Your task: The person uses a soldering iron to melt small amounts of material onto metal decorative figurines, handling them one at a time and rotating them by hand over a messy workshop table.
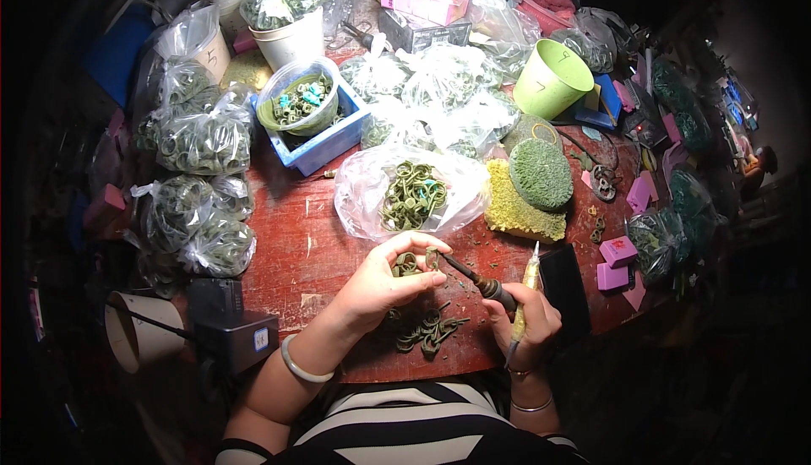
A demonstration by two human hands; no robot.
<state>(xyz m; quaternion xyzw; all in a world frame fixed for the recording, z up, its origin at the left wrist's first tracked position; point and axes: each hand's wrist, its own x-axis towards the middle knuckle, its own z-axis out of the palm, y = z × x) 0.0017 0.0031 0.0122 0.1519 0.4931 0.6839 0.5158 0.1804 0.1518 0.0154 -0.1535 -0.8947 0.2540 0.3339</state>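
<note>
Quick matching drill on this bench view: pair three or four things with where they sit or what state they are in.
Things:
1. lime green cup
2. blue tray
3. small green ring
4. dark phone

Places or states:
A. lying flat at the right hand's side
B. pinched in the left hand's fingers
C. tilted, at the far right
D. holds a clear bowl of rings

Pairs: 1-C, 2-D, 3-B, 4-A

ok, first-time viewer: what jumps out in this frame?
The two hands at the near edge of the red table: the left hand pinches a small green ring while the right hand touches a dark-handled tool to it. Behind them lie clear bags of green rings, and a lime-green cup stands far right.
</note>
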